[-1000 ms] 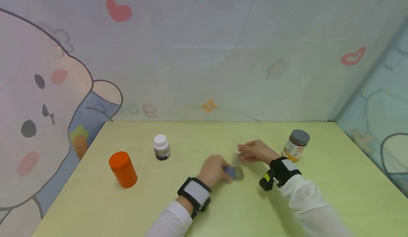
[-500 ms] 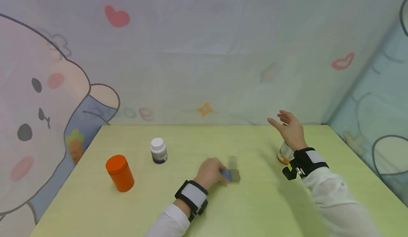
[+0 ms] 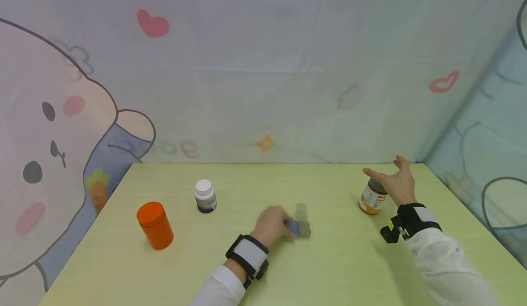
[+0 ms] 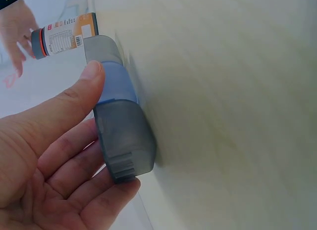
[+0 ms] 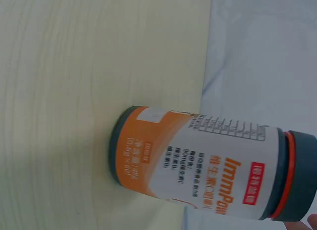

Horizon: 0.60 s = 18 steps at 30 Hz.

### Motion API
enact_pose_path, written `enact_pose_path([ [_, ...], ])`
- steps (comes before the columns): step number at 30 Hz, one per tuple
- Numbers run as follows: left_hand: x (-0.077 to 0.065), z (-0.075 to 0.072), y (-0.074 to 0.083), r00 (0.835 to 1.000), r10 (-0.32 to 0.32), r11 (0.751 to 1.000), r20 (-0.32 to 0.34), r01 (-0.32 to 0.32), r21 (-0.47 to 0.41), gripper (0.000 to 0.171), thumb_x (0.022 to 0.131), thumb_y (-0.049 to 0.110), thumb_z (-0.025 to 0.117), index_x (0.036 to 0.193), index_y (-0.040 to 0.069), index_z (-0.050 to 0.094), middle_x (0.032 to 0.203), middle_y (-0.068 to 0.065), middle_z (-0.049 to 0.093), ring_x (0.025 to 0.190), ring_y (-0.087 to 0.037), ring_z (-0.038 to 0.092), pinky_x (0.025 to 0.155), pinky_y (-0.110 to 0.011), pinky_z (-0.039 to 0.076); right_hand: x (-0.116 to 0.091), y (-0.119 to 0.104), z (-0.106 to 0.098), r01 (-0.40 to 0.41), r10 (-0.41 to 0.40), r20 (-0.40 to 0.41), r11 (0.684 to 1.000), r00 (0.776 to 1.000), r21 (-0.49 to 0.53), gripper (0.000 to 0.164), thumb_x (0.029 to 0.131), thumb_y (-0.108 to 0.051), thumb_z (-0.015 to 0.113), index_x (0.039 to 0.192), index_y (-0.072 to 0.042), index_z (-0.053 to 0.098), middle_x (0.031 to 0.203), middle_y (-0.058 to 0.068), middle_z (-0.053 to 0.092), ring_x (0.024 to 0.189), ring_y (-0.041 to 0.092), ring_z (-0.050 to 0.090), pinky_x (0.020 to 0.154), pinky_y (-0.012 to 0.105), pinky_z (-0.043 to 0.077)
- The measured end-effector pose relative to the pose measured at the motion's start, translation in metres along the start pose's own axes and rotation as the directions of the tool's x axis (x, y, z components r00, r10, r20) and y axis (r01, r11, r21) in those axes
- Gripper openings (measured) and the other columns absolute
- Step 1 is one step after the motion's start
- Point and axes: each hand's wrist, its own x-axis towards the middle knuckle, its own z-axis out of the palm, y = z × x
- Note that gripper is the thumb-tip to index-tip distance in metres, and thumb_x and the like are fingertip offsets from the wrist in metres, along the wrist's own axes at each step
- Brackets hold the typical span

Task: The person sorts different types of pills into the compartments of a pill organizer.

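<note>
My left hand (image 3: pixel 270 226) holds a small blue and grey plastic case (image 3: pixel 298 228) low over the table, thumb on one side and fingers on the other. In the left wrist view the case (image 4: pixel 121 126) shows a blue band between smoky grey ends. A pale translucent piece (image 3: pixel 301 211) lies at its far side; whether it is joined cannot be seen. My right hand (image 3: pixel 397 182) is spread at the supplement bottle (image 3: pixel 372 200), thumb and fingers apart near its dark cap. The bottle (image 5: pixel 198 163) stands upright on the table, its label white and orange. Contact with the cap cannot be made out.
An orange jar (image 3: pixel 155 226) stands at the left of the table (image 3: pixel 329 260). Behind it, to the right, is a small white bottle (image 3: pixel 205 196) with a dark lower label. A printed cloth (image 3: pixel 263 68) hangs along the table's back edge.
My right hand has left the spot beside the case and moved right to the supplement bottle, rising and then lowering beside its cap. The left hand keeps its hold; the view has shifted slightly.
</note>
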Motion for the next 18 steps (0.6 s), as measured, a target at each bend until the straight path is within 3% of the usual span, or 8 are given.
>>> enact_pose_path([
  [7, 0.0, -0.001, 0.0, 1.0, 0.011, 1.0, -0.009, -0.01, 0.012, 0.043, 0.057, 0.019, 0.085, 0.095, 0.006, 0.072, 0.093, -0.005, 0.069, 0.082, -0.016, 0.061, 0.064, -0.018, 0.046, 0.002, 0.023, 0.008, -0.138, 0.134, 0.049, 0.986, 0.99, 0.09, 0.11, 0.074, -0.05, 0.067, 0.145, -0.008, -0.005, 0.149, 0.022, 0.006, 0.133, 0.042, 0.012, 0.098, 0.06, 0.024],
  [18, 0.001, 0.002, -0.002, 1.0, 0.001, 1.0, -0.019, -0.001, 0.02, 0.042, 0.056, 0.02, 0.085, 0.094, 0.007, 0.072, 0.093, -0.004, 0.069, 0.084, -0.017, 0.061, 0.065, -0.019, 0.046, -0.008, 0.038, 0.023, -0.213, 0.19, 0.146, 0.964, 0.971, 0.16, 0.1, 0.079, -0.036, 0.068, 0.144, 0.001, 0.001, 0.145, 0.029, 0.012, 0.132, 0.042, 0.017, 0.104, 0.053, 0.021],
])
